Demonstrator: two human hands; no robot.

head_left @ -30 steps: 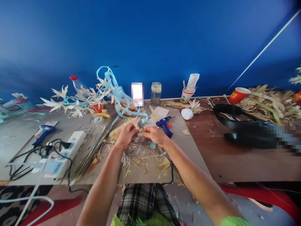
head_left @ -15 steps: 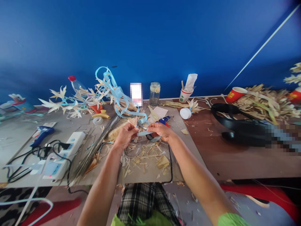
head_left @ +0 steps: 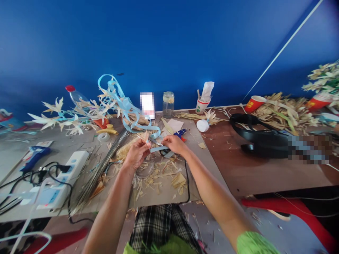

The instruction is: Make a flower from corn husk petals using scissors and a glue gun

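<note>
My left hand (head_left: 137,153), fingers pinched together, holds a small pale husk flower (head_left: 143,137) that sticks up above the fingertips. A pale blue strip of tape (head_left: 157,149) runs from there to my right hand (head_left: 174,144), whose closed fingers grip its other end. The strip's exact attachment to the flower is hidden by the fingers. Just behind the hands hang loops of light blue ribbon (head_left: 129,107). Beneath them on the board lie a clear round ring (head_left: 145,170) and scattered husk scraps (head_left: 153,180).
To the left are a bundle of thin wires (head_left: 99,174), a white power strip (head_left: 71,176) with black cords, and a blue glue gun (head_left: 35,157). A jar (head_left: 168,105) and a cup (head_left: 202,105) stand by the wall. A black headset-like object (head_left: 261,141) lies right.
The view has turned slightly right, so the table things sit further left. My hands still hold the flower and strip, with the strip stretched between them.
</note>
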